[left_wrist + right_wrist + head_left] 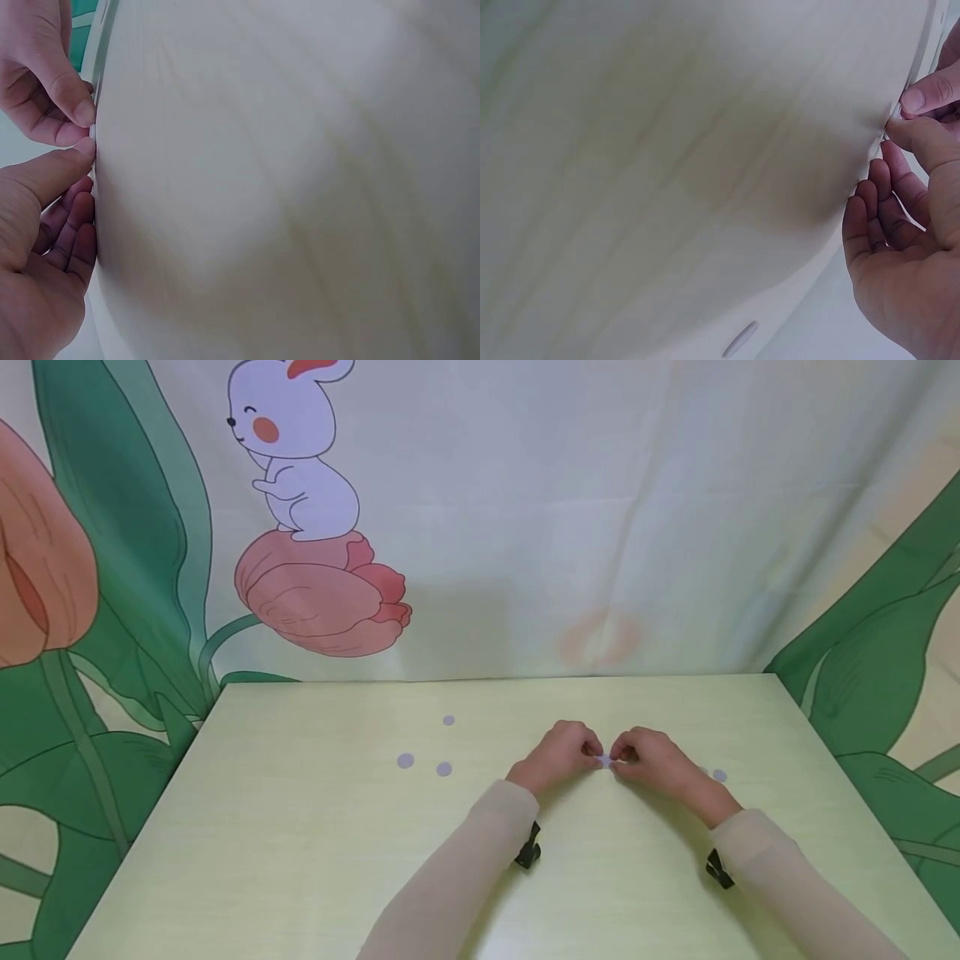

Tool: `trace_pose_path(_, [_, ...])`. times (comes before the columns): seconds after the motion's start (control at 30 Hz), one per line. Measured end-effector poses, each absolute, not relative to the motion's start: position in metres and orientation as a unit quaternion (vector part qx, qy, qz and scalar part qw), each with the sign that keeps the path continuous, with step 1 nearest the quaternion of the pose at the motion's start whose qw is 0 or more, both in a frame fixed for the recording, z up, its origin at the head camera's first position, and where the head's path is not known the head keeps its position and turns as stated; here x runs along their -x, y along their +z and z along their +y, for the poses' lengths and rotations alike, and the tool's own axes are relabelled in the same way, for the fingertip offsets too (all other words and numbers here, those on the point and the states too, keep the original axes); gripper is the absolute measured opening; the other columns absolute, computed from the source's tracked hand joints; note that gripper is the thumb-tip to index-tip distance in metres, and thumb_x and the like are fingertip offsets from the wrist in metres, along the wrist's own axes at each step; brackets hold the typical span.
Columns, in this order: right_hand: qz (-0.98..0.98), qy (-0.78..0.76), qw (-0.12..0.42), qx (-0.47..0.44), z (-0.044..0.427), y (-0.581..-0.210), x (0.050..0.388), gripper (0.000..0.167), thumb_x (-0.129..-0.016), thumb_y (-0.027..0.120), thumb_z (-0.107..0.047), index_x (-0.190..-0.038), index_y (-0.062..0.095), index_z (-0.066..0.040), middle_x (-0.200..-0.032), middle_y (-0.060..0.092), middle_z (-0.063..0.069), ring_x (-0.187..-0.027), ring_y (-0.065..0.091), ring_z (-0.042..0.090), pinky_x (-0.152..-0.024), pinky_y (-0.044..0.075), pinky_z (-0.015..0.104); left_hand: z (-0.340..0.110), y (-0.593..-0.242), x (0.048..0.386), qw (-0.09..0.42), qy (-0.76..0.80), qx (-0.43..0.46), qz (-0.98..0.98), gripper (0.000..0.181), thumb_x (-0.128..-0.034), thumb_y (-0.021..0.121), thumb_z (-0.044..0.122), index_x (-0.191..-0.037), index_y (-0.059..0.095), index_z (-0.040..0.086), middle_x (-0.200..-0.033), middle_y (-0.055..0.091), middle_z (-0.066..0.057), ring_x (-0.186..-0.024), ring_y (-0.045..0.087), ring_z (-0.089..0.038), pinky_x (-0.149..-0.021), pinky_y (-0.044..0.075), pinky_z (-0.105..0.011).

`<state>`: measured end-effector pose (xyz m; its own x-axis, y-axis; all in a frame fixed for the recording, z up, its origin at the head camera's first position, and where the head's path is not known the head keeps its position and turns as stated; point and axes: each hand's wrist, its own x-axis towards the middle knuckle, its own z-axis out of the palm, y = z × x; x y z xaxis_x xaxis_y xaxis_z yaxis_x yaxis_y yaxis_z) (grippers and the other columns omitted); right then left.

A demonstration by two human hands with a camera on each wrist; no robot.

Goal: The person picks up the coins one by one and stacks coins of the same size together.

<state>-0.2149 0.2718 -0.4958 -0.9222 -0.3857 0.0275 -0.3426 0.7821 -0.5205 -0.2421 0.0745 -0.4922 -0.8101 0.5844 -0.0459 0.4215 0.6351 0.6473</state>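
A small pale lilac disc (pixel 605 761) is at the right of the table's middle, between the fingertips of both hands. The left hand (pixel 561 753) pinches its left edge with thumb and forefinger. From the other side, the right hand (pixel 658 764) pinches its right edge. In the left wrist view the left hand (pixel 45 240) shows its thumb tip close to the other hand's, low at the table surface. The right wrist view has the right hand (pixel 907 202) with its other fingers loosely bent. Fingertips cover most of the disc there.
Three more lilac discs (pixel 444 769) lie on the table (pixel 300 827) left of the hands. Another disc (pixel 720 775) lies beyond the right wrist, and one beside it is partly hidden by that wrist. A printed curtain (pixel 510 510) hangs behind the table's back edge.
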Motion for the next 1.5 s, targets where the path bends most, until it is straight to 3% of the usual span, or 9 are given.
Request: trace_pose_path(1.5, [0.938, -0.258, 0.069, 0.22, 0.241, -0.489, 0.226, 0.006, -0.089, 0.075, -0.005, -0.092, 0.072, -0.001, -0.087, 0.066, 0.005, -0.083, 0.062, 0.019, -0.08, 0.054, 0.037, 0.05, -0.491, 0.24, 0.114, 0.347, -0.261, 0.893, 0.011, -0.0909, 0.077, 0.01, -0.1, 0.079, 0.003, -0.092, 0.075, -0.002, -0.087, 0.065, -0.01, -0.077, 0.051, -0.017])
